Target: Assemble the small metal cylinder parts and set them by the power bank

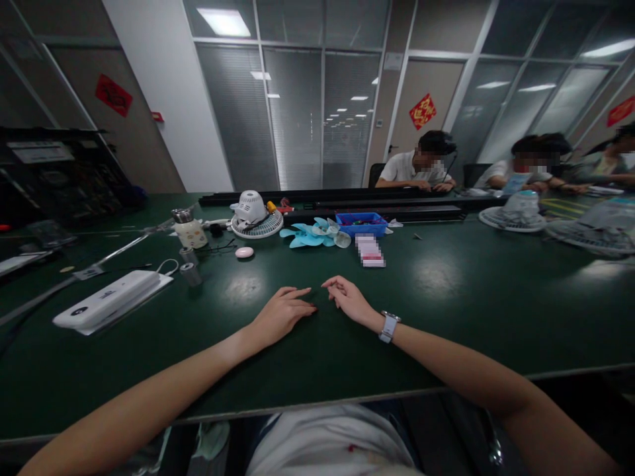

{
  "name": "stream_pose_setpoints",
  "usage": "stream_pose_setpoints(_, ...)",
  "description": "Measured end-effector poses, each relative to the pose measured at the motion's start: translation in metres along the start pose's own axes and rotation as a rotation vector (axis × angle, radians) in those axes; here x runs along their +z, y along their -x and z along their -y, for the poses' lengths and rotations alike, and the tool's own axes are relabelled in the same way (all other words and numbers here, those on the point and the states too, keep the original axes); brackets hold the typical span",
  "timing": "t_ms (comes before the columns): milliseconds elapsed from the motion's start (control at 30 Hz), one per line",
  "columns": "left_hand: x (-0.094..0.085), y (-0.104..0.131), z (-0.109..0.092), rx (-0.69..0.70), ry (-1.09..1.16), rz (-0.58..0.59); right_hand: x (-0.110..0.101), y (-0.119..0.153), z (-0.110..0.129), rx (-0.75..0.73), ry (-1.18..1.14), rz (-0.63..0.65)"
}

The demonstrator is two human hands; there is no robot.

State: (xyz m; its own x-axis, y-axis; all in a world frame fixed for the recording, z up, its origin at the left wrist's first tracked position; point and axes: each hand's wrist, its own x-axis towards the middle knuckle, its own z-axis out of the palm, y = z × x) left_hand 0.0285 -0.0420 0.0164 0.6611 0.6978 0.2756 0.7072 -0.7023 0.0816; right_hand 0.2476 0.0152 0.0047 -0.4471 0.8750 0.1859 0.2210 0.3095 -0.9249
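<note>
My left hand (284,313) rests on the green tabletop (317,370), its fingers stretched out and a little apart, with nothing in it. Facing it, across a small gap, my right hand (348,301) lies on the table with the index finger extended and the others loosely bent. It holds nothing that I can see, and a watch (389,326) is on that wrist. Beyond the hands are light-blue fan blades (312,234), a blue tray (361,225) of small parts and a blurred-out pinkish rectangular item (370,251).
A white fan housing (251,210), a patterned flask (190,231) and a pink oval object (245,252) stand farther back left. Closer on the left lies a long white device (112,301). Long black bars (381,214) cross the back. Several people sit beyond, near more fan parts (516,215).
</note>
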Motion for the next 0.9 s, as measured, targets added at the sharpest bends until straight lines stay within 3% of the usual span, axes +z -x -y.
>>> stream_pose_setpoints(133,-0.010,0.002,0.015,-0.045,-0.084,-0.039,0.000,0.001,0.003,0.014,-0.005,0.005)
stream_pose_setpoints(200,-0.025,0.008,0.031,-0.161,-0.183,-0.092,0.000,0.002,0.005,0.021,-0.009,0.006)
stream_pose_setpoints(367,-0.079,0.040,0.082,-0.720,-0.564,-0.254,-0.001,0.003,0.008,0.031,-0.010,0.019)
stream_pose_setpoints(433,-0.096,0.055,0.100,-0.930,-0.645,-0.257,-0.001,0.003,0.008,0.033,-0.017,0.021)
stream_pose_setpoints(533,-0.109,0.074,0.119,-1.135,-0.619,-0.209,-0.001,0.003,0.007,0.030,-0.036,0.014)
stream_pose_setpoints(667,-0.108,0.081,0.127,-1.241,-0.490,-0.162,-0.001,0.002,0.006,0.040,-0.032,0.019)
stream_pose_setpoints(900,-0.104,0.081,0.129,-1.213,-0.420,-0.112,-0.001,0.002,0.003,0.024,-0.025,0.033)
